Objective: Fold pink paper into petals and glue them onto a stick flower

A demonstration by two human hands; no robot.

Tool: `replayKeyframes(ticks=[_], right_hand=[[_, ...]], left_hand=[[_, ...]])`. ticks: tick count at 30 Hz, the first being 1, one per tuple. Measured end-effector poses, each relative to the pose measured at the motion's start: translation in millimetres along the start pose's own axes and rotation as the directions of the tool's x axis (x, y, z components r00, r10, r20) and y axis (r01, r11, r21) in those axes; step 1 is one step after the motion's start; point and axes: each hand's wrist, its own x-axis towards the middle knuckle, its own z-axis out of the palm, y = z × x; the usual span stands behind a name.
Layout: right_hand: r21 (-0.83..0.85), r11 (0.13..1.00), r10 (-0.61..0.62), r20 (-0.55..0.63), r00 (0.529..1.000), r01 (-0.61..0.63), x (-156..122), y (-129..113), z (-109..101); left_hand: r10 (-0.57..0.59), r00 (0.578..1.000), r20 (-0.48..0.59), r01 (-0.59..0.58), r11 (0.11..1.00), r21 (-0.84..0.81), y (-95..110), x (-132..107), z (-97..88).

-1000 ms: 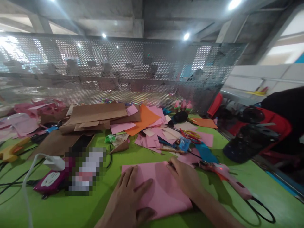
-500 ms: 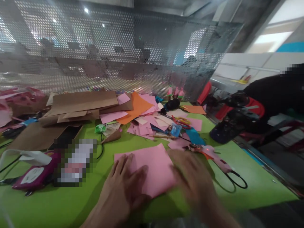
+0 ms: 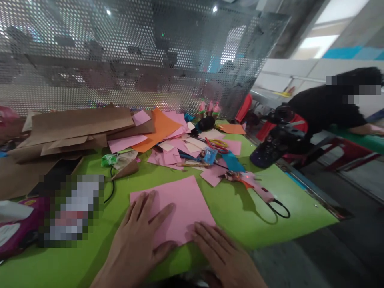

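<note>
A pink paper sheet (image 3: 180, 204) lies flat on the green table (image 3: 264, 216) in front of me. My left hand (image 3: 135, 244) rests flat on its near left part, fingers spread. My right hand (image 3: 223, 256) lies flat at the sheet's near right corner, fingers stretched out and touching the edge. Neither hand holds anything.
A pink glue gun (image 3: 255, 188) with a black cord lies right of the sheet. Behind are pink and orange paper scraps (image 3: 168, 144), brown cardboard (image 3: 72, 128), scissors (image 3: 217, 145) and a perforated metal screen (image 3: 120, 60). A person in black (image 3: 330, 106) leans at the right.
My right hand slid from the sheet's far right corner down to its near right corner. The view tilted down and shifted right. My left hand stayed pressed on the paper.
</note>
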Motion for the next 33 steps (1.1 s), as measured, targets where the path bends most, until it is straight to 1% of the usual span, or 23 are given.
replayKeyframes(ticks=[3,6,8,10,11,13,15,17,18,20,21,22,23,24,25,26,27,28,29,30,31,32,33], right_hand=[[-0.006,0.995,0.099,0.001,0.995,-0.099,-22.6,11.9,-6.7],[0.05,0.99,0.134,-0.034,0.99,-0.132,-25.3,20.5,-15.3],[0.126,0.977,0.182,-0.05,0.982,-0.175,-10.9,25.4,-24.4],[0.206,0.952,0.242,-0.05,0.969,-0.227,14.6,29.6,-33.9],[0.242,0.941,0.247,-0.023,0.969,-0.235,29.6,31.5,-37.3],[0.302,0.926,0.225,0.033,0.974,-0.225,58.7,35.9,-39.2],[0.324,0.927,0.165,0.103,0.981,-0.19,80.6,41.9,-33.7],[0.309,0.934,0.137,0.151,0.979,-0.178,91.3,50.3,-23.5],[0.3,0.932,0.162,0.154,0.975,-0.202,92.5,55.2,-18.2],[0.327,0.898,0.274,0.109,0.955,-0.295,89.0,64.6,-10.5],[0.379,0.861,0.338,0.074,0.938,-0.34,85.7,68.4,-9.0],[0.462,0.805,0.396,0.047,0.917,-0.372,82.1,71.1,-9.3],[0.575,0.72,0.45,0.04,0.892,-0.389,78.8,72.5,-11.1],[0.703,0.595,0.503,0.053,0.863,-0.39,76.2,72.5,-14.3],[0.827,0.426,0.549,0.086,0.832,-0.367,74.4,71.3,-18.2],[0.921,0.224,0.579,0.136,0.804,-0.318,73.5,68.9,-22.2],[0.968,0.009,0.589,0.197,0.784,-0.251,73.5,65.8,-26.0],[0.965,-0.193,0.577,0.258,0.774,-0.178,74.2,62.2,-29.0],[0.924,-0.365,0.545,0.311,0.778,-0.113,75.5,58.4,-31.1],[0.863,-0.501,0.503,0.35,0.791,-0.063,77.2,54.6,-32.1],[0.797,-0.603,0.456,0.377,0.806,-0.032,79.2,50.9,-32.3],[0.738,-0.674,0.416,0.392,0.82,-0.012,81.3,47.4,-31.6],[0.694,-0.72,0.389,0.395,0.832,0.007,83.4,44.0,-30.3]], left_hand=[[0.006,1.0,0.003,-0.006,1.0,0.007,-1.2,0.2,0.4],[0.012,1.0,-0.004,-0.012,1.0,0.022,-1.7,0.2,1.0],[0.021,1.0,-0.02,-0.021,0.999,0.043,-1.9,0.2,1.9],[0.04,0.998,-0.043,-0.037,0.997,0.068,-2.1,0.2,3.0],[0.049,0.997,-0.058,-0.044,0.996,0.084,-2.3,0.3,3.6],[0.072,0.993,-0.092,-0.061,0.991,0.12,-3.1,0.7,4.9],[0.099,0.987,-0.128,-0.079,0.985,0.153,-4.4,1.2,6.6],[0.117,0.98,-0.159,-0.09,0.981,0.17,-6.1,1.8,8.7],[0.125,0.978,-0.165,-0.096,0.98,0.173,-7.0,2.0,9.9],[0.135,0.975,-0.175,-0.104,0.979,0.174,-8.4,2.7,11.9],[0.142,0.974,-0.175,-0.111,0.978,0.175,-8.8,3.2,12.3],[0.149,0.974,-0.172,-0.119,0.977,0.175,-9.0,3.9,12.1],[0.155,0.973,-0.172,-0.125,0.977,0.173,-9.1,4.9,11.1],[0.157,0.972,-0.177,-0.127,0.977,0.169,-9.1,6.4,9.1],[0.159,0.969,-0.187,-0.129,0.978,0.163,-9.1,8.4,6.2],[0.155,0.966,-0.206,-0.125,0.98,0.151,-9.1,11.0,2.4],[0.145,0.961,-0.235,-0.116,0.984,0.133,-9.2,14.3,-2.1],[0.131,0.955,-0.265,-0.107,0.989,0.106,-9.2,18.3,-6.9],[0.109,0.95,-0.292,-0.094,0.994,0.062,-9.1,23.0,-11.8],[0.078,0.95,-0.302,-0.082,0.997,0.001,-8.6,28.1,-16.5],[0.043,0.956,-0.289,-0.069,0.994,-0.081,-7.7,33.6,-20.7],[0.002,0.965,-0.262,-0.051,0.982,-0.181,-6.0,39.3,-24.3],[-0.054,0.973,-0.223,-0.015,0.955,-0.298,-3.5,45.0,-27.3]])
